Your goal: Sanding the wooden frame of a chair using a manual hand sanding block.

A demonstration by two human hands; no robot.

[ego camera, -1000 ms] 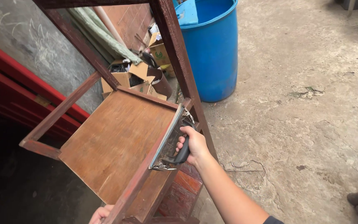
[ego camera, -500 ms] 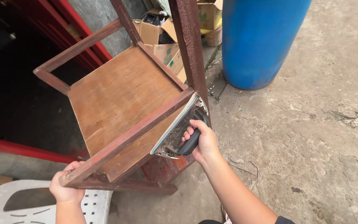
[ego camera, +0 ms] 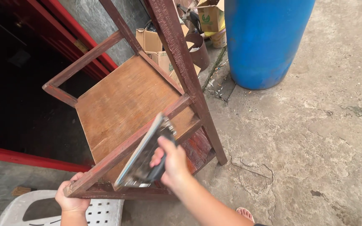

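Right hand (ego camera: 170,163) is clamped on a sander (ego camera: 145,157) pressed against the chair (ego camera: 122,104) rail; left hand (ego camera: 71,200) grips the chair's corner.

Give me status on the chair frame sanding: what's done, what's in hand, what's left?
Done: hard to tell; the rail under the tool looks paler than the rest. In hand: right hand runs a blurred hand sander along the front rail of the tipped wooden chair frame, while the left hand steadies its end. Left: the upright post shows dark reddish finish.
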